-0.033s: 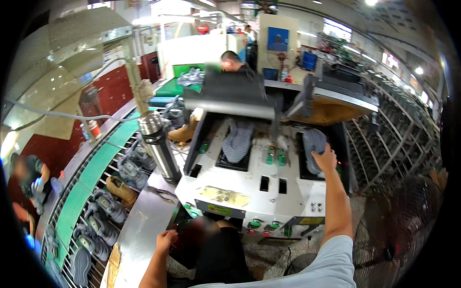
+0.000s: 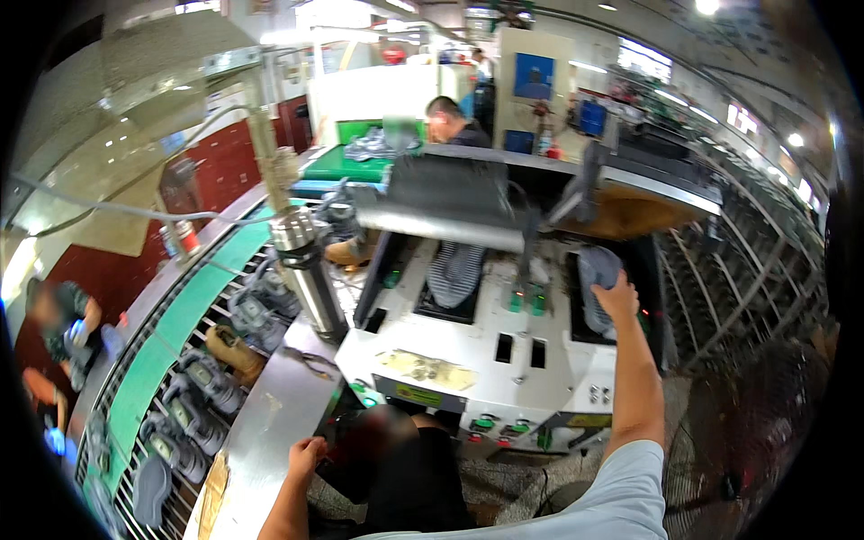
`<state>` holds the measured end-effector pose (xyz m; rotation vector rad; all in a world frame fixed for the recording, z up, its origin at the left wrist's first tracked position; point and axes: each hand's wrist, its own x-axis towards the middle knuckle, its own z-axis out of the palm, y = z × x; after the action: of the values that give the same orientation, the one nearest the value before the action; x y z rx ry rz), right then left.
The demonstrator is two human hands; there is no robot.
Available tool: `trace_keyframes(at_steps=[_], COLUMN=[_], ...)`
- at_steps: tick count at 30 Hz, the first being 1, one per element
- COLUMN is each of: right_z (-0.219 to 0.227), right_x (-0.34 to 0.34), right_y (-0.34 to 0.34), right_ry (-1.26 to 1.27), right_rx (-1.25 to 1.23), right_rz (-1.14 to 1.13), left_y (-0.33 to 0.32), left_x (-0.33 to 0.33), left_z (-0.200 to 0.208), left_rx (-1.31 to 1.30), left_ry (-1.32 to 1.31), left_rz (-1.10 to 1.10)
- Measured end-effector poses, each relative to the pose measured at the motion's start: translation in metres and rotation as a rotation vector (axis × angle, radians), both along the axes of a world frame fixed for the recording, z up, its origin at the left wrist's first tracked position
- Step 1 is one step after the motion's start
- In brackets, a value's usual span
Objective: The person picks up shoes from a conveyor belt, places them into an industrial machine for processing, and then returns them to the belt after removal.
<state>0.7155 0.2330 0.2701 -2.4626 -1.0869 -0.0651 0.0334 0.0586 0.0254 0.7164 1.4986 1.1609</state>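
Head view: the right hand's fingers grip the sole near the machine's right edge, apparently positioning it, the next move calling for careful alignment; whether the left hand holds anything, I cannot tell.

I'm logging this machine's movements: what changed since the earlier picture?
The left cover has swung lower over the left grey sole, hiding more of it; the view shifted slightly. Nothing was grasped or released: the right hand stays on the right grey sole, the left hand keeps its place, and the right cover remains raised.
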Motion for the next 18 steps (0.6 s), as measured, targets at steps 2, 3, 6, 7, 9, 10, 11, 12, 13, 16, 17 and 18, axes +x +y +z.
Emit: trace_keyframes(at_steps=[2,3,6,7,9,10,11,12,13,16,17,18], right_z=[0.008,0.010,0.010,-0.001,0.002,-0.011,-0.016,-0.026,-0.035,-0.058,-0.068,-0.081], right_x=[-0.005,0.001,0.006,0.016,0.007,0.021,0.020,0.025,0.028,0.023,0.031,0.030], right_y=[0.034,0.041,0.046,0.050,0.029,0.031,0.031,0.030,0.032,0.013,0.005,-0.005], right_ry=[0.098,0.107,0.127,0.114,0.098,0.069,0.058,0.013,-0.037,-0.169,-0.215,-0.268], right_rx=[-0.127,-0.178,-0.188,-0.136,-0.053,0.032,0.016,0.063,0.093,0.373,0.450,0.567], right_rz=[-0.044,-0.072,-0.251,-0.229,-0.218,-0.151,-0.170,-0.218,-0.255,-0.255,-0.326,-0.313], left_y=[-0.057,-0.076,-0.133,-0.155,-0.179,-0.192,-0.202,-0.208,-0.212,-0.212,-0.204,-0.200], left_x=[-0.069,-0.066,-0.089,-0.113,-0.118,-0.117,-0.115,-0.115,-0.116,-0.117,-0.114,-0.107], left_z=[-0.046,-0.032,0.000,-0.013,-0.009,-0.007,-0.006,-0.016,-0.028,-0.036,-0.030,-0.018], left_rx=[0.223,0.146,-0.035,-0.104,-0.186,-0.214,-0.244,-0.178,-0.101,-0.190,-0.234,-0.245], left_ry=[0.501,0.457,0.460,0.564,0.522,0.512,0.506,0.387,0.274,0.525,0.608,0.689], left_rz=[-0.030,0.102,0.384,0.387,0.502,0.530,0.559,0.600,0.645,0.537,0.482,0.459])
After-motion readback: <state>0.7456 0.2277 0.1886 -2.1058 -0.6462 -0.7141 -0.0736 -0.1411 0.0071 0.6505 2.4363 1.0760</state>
